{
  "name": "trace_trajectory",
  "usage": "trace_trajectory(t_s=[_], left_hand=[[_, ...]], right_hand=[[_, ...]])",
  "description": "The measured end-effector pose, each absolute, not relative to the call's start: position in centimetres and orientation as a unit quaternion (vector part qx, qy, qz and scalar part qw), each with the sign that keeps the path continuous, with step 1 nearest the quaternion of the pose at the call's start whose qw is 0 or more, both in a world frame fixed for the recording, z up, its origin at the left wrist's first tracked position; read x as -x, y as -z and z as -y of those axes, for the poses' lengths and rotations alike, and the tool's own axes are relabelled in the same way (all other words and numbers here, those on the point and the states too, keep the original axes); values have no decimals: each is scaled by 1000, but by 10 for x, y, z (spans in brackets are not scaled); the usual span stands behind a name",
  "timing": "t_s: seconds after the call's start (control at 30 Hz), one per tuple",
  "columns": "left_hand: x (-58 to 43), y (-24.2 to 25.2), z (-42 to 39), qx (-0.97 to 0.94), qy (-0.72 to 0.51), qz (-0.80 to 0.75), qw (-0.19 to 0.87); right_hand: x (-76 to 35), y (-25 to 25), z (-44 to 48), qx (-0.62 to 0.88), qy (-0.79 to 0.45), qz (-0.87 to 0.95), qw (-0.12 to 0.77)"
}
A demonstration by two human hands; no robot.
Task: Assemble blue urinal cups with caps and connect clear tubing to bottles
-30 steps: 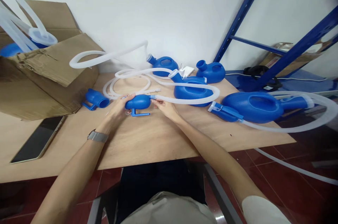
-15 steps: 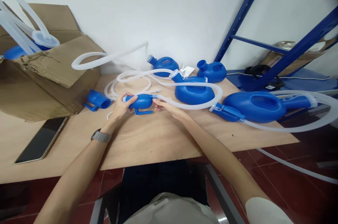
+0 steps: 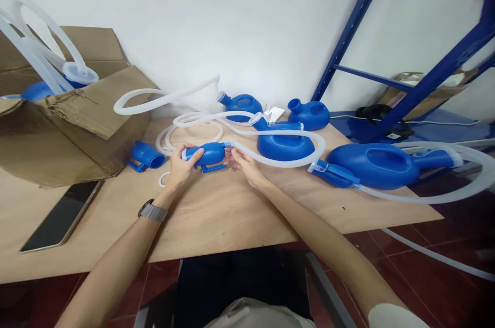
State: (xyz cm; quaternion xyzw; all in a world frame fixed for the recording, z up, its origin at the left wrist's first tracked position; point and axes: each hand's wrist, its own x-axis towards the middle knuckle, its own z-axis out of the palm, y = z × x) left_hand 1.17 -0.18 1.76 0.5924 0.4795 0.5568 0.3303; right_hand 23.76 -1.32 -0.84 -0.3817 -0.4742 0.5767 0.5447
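Note:
My left hand (image 3: 181, 162) is wrapped around the wide end of a small blue plastic funnel piece (image 3: 209, 153) with a flat handle beneath it, held just above the wooden table (image 3: 232, 209). My right hand (image 3: 243, 160) pinches the clear corrugated hose (image 3: 294, 159) where its end meets the piece's narrow tip. The hose loops away to the right, around a blue plastic urinal bottle (image 3: 284, 145).
A second blue funnel piece (image 3: 146, 156) lies left of my hand, beside an open cardboard box (image 3: 73, 121) holding more hoses. Other blue bottles (image 3: 311, 114) (image 3: 373, 165) (image 3: 242, 103) and coiled tubing (image 3: 181, 129) lie behind. A dark tablet (image 3: 60, 217) rests at left. A blue shelf frame (image 3: 429, 83) stands at right.
Both hands have lifted the blue piece slightly and tilted it, and the left hand has shifted its grip toward the wide end. The view has tipped a little.

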Motion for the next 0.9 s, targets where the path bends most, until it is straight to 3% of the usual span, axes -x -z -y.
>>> trace_trajectory(t_s=[0.2,0.53,0.9], left_hand=[[-13,-16,5,-639,-542,-491,240],[-12,-13,4,-661,-538,-481,207],[-13,-15,11,-712,-523,-461,88]], right_hand=[[-240,15,9,371,-590,461,549],[-244,12,9,368,-600,464,537],[-249,-4,17,356,-673,399,512]])
